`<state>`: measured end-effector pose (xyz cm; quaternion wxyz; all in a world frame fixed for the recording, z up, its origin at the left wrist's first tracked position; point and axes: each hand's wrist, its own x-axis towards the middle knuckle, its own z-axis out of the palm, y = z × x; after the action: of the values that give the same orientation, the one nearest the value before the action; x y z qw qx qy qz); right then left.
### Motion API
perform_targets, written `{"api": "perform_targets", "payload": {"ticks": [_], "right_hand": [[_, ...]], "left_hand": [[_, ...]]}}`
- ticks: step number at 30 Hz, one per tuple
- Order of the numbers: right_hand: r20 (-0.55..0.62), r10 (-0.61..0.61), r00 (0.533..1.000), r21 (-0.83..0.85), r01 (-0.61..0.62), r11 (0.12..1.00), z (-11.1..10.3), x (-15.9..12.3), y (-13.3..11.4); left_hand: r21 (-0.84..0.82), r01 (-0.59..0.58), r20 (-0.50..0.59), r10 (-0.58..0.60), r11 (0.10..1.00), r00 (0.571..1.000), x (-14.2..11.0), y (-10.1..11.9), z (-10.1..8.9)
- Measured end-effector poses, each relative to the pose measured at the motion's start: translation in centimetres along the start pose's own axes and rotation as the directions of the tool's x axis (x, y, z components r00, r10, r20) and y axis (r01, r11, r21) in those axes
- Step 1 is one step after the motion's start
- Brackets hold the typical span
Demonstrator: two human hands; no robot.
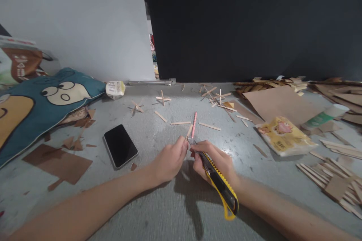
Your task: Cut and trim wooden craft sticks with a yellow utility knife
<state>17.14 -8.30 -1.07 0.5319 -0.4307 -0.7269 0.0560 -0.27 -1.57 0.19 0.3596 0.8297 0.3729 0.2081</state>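
Pinches a stick in the left grip, with thumb and fingertips clamped on it, above the middle of the desk. Holds a yellow and black cutter in the right grip, with fingers curled around its body, front end pointing at the left fingertips and rear end slanting down toward the right forearm. Has both grips close together, too close to tell whether blade meets wood. Has a pink rod just beyond the fingertips, near three loose sticks on the desk. Farther back, has crossed sticks in several small groups. To the left, has a phone with a dark screen, cut cardboard, a blue cushion and a small cup. To the right, has a yellow pack, a green and white tube near it, a brown sheet behind, and a heap of sticks nearer the edge of view.
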Motion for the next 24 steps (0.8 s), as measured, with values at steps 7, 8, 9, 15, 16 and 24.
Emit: {"api": "perform_targets", "payload": {"ticks": [7, 8, 9, 15, 16, 24], "right_hand": [[0.002, 0.048, 0.999, -0.056, -0.047, 0.997, -0.16, 0.18, -0.21], [0.002, 0.052, 0.999, -0.061, -0.051, 0.997, -0.18, 0.23, -0.25], [0.001, 0.048, 0.999, -0.063, -0.048, 0.997, -0.20, 0.26, -0.28], [-0.011, 0.010, 1.000, -0.044, -0.010, 0.999, -0.03, 0.28, 0.00], [-0.013, -0.006, 1.000, -0.039, 0.005, 0.999, 0.00, 0.26, 0.07], [-0.024, -0.029, 0.999, -0.026, 0.028, 0.999, -0.05, 0.33, 0.06]], "left_hand": [[-0.033, 0.006, -0.032, -0.007, 0.999, 0.999, 0.27, 0.09, -0.28], [-0.043, 0.003, -0.037, -0.005, 0.999, 0.999, 0.31, 0.07, -0.28], [-0.048, 0.001, -0.038, -0.003, 0.999, 0.999, 0.33, 0.05, -0.25], [-0.012, -0.005, -0.016, 0.005, 1.000, 1.000, 0.20, 0.14, -0.13], [-0.011, -0.003, -0.011, 0.003, 1.000, 1.000, 0.17, 0.18, -0.14], [0.024, 0.012, 0.022, -0.012, 1.000, 1.000, 0.18, 0.32, -0.22]]}}
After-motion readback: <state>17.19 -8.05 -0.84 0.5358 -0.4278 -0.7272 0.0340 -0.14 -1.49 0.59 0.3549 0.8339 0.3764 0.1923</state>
